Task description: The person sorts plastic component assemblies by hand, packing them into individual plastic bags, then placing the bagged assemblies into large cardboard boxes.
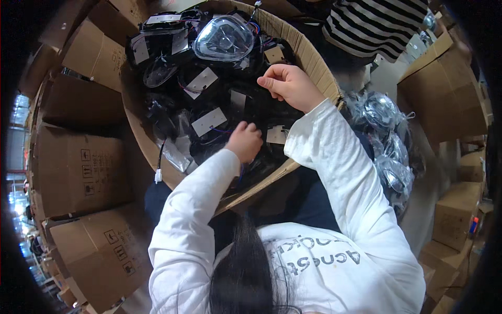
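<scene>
A large cardboard box [314,60] in front of me holds several black lamp housings with pale metal plates and thin coloured wires. On top of them, at the far side, lies a lamp with a clear lens [225,39]. My left hand [244,141] is down among the black housings near the box's front edge, fingers curled; what they grip, if anything, is hidden. Above the right part of the box is my right hand [294,86], its thumb and fingers drawn together. Nothing I can make out shows between them. A white connector [158,175] on a black cable hangs over the left rim.
Closed cardboard cartons [86,172] are stacked on the left. Several lamps in clear plastic bags [389,141] lie on the floor at the right. More cartons [444,94] stand farther right. Beyond the box is a person in a striped black-and-white top [374,26].
</scene>
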A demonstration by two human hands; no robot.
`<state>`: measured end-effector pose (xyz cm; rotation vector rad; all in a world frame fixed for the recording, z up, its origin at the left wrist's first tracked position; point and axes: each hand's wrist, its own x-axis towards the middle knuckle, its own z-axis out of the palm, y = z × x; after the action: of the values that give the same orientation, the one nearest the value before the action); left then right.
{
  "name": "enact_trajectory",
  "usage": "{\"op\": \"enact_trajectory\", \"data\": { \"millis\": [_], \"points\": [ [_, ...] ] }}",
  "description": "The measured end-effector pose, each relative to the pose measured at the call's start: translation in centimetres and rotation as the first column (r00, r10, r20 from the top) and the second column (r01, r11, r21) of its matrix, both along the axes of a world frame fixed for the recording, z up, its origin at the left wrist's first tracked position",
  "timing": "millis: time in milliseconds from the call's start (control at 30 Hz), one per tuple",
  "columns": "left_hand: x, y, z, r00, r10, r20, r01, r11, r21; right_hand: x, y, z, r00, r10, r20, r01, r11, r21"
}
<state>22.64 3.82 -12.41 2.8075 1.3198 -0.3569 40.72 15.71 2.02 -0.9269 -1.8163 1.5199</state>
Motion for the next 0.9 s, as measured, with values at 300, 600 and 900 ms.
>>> {"op": "enact_trajectory", "data": {
  "millis": [300,600,900],
  "points": [
    [-8.7,-2.2,19.3,-0.533,0.018,0.846,-0.501,0.799,-0.332,3.6,0.9,-0.5,1.0,0.028,-0.004,-0.028,0.996,-0.082],
    [-17.2,-4.0,17.8,-0.905,0.157,0.395,0.087,0.978,-0.19,-2.8,-3.0,-1.6,0.629,0.54,0.559,-0.547,0.818,-0.175],
    [-19.8,-2.8,21.3,-0.449,0.811,0.375,0.894,0.41,0.183,-9.5,-6.7,0.0,0.704,0.707,-0.067,-0.679,0.644,-0.353]
  ]
}}
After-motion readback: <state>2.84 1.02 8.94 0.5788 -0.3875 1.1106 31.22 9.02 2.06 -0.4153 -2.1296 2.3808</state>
